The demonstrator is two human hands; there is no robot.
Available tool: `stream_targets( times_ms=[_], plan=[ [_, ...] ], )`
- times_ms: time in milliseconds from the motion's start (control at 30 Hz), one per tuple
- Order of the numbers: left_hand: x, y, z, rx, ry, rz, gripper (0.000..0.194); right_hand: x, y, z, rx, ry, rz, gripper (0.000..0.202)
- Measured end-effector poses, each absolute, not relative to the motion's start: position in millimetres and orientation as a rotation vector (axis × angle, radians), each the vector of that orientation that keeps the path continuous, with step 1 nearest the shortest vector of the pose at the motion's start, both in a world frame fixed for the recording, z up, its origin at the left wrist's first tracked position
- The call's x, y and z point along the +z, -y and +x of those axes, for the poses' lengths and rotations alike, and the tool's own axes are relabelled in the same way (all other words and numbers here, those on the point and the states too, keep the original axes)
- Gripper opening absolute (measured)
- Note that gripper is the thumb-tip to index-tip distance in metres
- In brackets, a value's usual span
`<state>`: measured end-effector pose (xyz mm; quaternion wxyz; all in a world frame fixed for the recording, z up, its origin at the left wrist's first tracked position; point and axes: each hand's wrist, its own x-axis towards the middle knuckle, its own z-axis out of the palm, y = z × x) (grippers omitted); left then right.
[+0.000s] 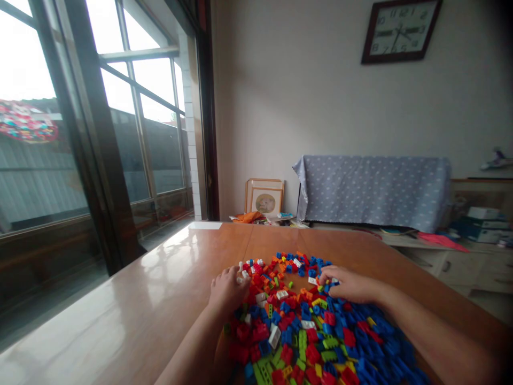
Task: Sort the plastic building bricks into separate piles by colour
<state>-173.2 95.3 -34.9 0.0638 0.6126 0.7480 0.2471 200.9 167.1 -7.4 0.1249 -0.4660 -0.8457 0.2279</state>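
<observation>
A wide heap of toy bricks in red, blue, green, orange, yellow and white lies spread over the brown table. At the heap's left edge is my left hand, its fingers curled by some white bricks; what they hold, if anything, is hidden. On the right side, my right hand reaches in over blue bricks with its fingers bent down, close to a white brick. Whether those fingers grip a brick is too small to tell.
Beyond the table's far edge stand framed pictures and a long object under a blue patterned cloth. A white sheet lies at the far left table corner. Glass windows line the left; a cabinet stands at right.
</observation>
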Motion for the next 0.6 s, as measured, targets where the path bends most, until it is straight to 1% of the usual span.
stream_targets(
  times_ms=[100,200,433,500,600],
  plan=[
    [-37,-98,-176,0.752,-2.262,1.832,0.059,-17,-201,208,0.835,2.115,-1.475,0.022],
    [-39,-100,-174,0.739,-2.220,1.887,0.060,-22,-231,204,0.843,1.930,-1.562,0.028],
    [-38,-96,-170,0.713,-2.148,1.905,0.061,-28,-274,167,0.870,2.075,-1.643,0.056],
    [-36,-95,-170,0.720,-2.153,1.894,0.061,-28,-275,153,0.898,2.191,-1.609,0.055],
    [-35,-96,-172,0.745,-2.155,1.860,0.059,-24,-261,135,0.950,2.372,-1.518,0.044]
  ],
)
